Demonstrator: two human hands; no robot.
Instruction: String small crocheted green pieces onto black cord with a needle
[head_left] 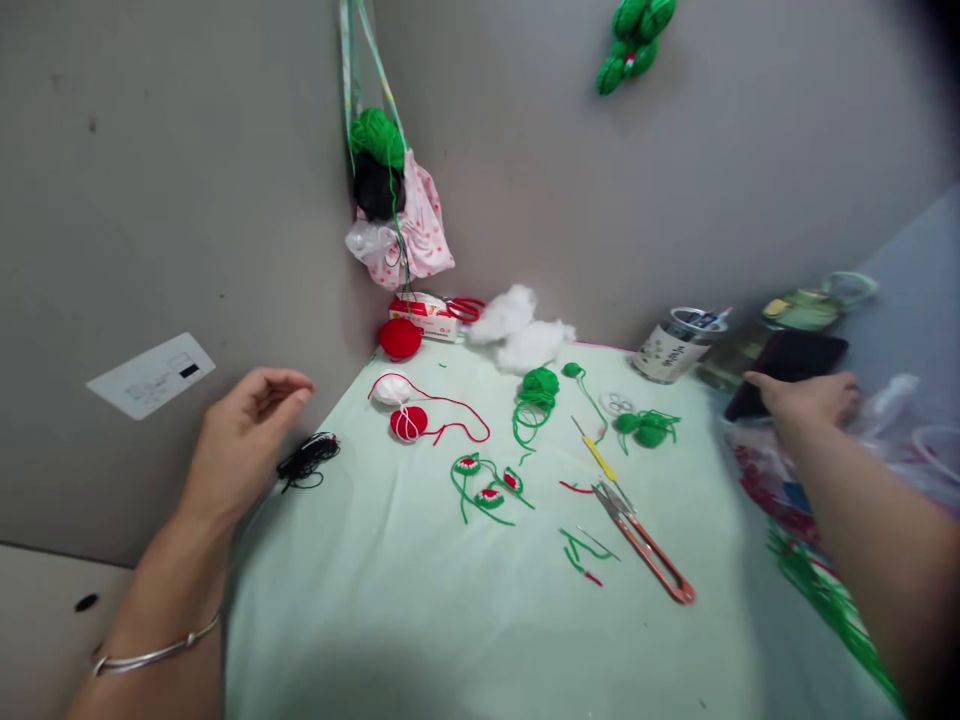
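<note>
At the right, my right hand [814, 400] is closed on a dark smartphone [799, 358], tilted beside a clear bottle with a green lid [802, 310]. My left hand [244, 430] hovers at the left with loosely curved fingers and nothing visible in it, close to a bundle of black yarn [309, 458]. Between the hands lie three small red, white and green crocheted pieces [490, 496], orange-handled thread snips [652, 550], a yellow-handled crochet hook [598, 455] and a ball of green yarn [538, 388].
Red yarn balls [409, 424], a white yarn ball [391, 389] and white stuffing [517, 330] lie towards the back. A can of pens [671, 350] stands by the wall. A pink dotted bag [424, 225] hangs in the corner. Plastic bags crowd the right edge.
</note>
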